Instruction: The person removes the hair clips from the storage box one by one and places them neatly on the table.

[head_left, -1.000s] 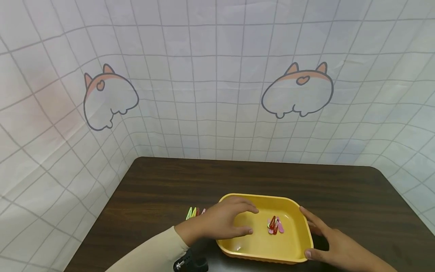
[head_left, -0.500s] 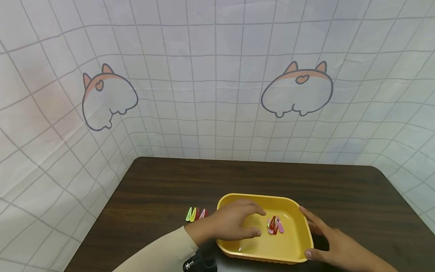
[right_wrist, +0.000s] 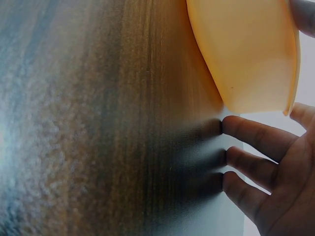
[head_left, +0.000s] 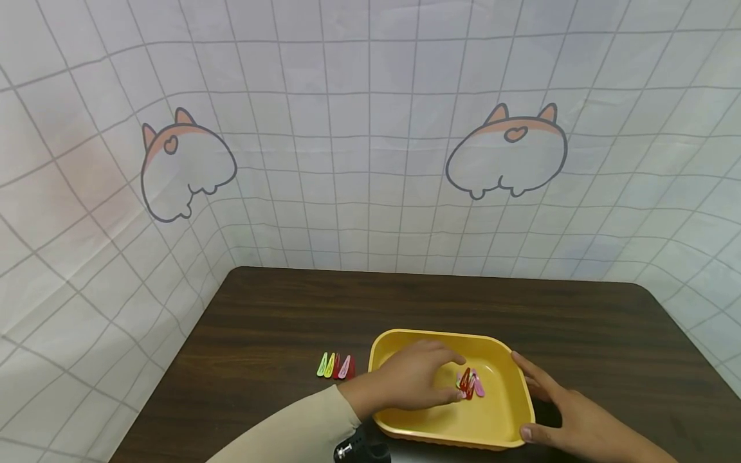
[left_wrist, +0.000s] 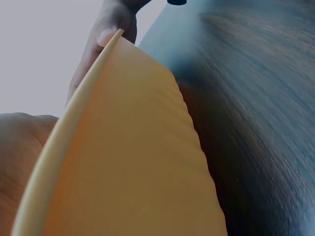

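In the head view, my left hand [head_left: 415,378] reaches over the left wall into a yellow plastic tray [head_left: 503,434]. Its thumb tip is at a small heap of snap hair clips [head_left: 466,384], red, pink and pale green, partly hidden by the thumb; the forefinger is held apart above them. At the tray's right end is my right hand [head_left: 570,411], thumb and forefinger spread against the rim. Its other fingers are extended, tips at the table, in the right wrist view. The tray wall [left_wrist: 133,147] fills much of the left wrist view.
Left of the tray, several snap hair clips [head_left: 336,366] lie in a row, green, yellow, red and pink. A dark wood table [head_left: 278,308] bears everything. A white grid-patterned curtain [head_left: 370,161] stands behind. A black device [head_left: 361,447] is by the left wrist.
My left hand has moved right, deeper into the tray, bringing its thumb to the heaped clips. More of the clip row now shows. My right hand and the tray have stayed put.
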Action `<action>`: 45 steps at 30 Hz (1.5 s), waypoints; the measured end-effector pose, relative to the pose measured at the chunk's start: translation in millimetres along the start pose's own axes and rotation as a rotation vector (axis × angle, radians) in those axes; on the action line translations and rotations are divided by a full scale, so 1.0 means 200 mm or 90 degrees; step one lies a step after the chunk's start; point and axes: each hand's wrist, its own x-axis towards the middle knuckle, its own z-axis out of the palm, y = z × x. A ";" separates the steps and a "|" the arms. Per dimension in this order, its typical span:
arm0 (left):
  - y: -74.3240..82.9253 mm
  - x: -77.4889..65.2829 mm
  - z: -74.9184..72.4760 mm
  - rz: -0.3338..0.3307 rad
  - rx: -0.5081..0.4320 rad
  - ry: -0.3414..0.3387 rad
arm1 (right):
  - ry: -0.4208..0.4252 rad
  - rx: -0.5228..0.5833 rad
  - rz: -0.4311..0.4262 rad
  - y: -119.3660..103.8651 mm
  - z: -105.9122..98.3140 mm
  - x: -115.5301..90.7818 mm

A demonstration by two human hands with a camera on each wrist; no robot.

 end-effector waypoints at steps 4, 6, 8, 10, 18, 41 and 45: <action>0.02 0.03 0.03 -0.020 0.007 0.008 | 0.003 -0.001 -0.006 0.00 0.00 0.00; 0.03 0.04 0.04 -0.027 0.009 0.009 | 0.004 0.001 -0.012 0.00 0.00 0.00; 0.04 0.05 0.04 -0.037 0.007 0.010 | 0.003 0.002 -0.014 0.00 0.00 0.00; 0.05 0.06 0.05 -0.049 0.004 0.010 | 0.003 0.005 -0.013 0.00 0.00 0.00; 0.06 0.06 0.08 -0.102 0.007 0.012 | 0.007 -0.007 -0.010 0.00 0.00 0.00; 0.06 0.08 0.12 -0.163 0.066 -0.017 | -0.014 0.003 0.032 0.00 -0.04 0.02; 0.06 0.08 0.13 -0.161 0.069 -0.023 | -0.016 0.004 0.026 0.00 -0.04 0.02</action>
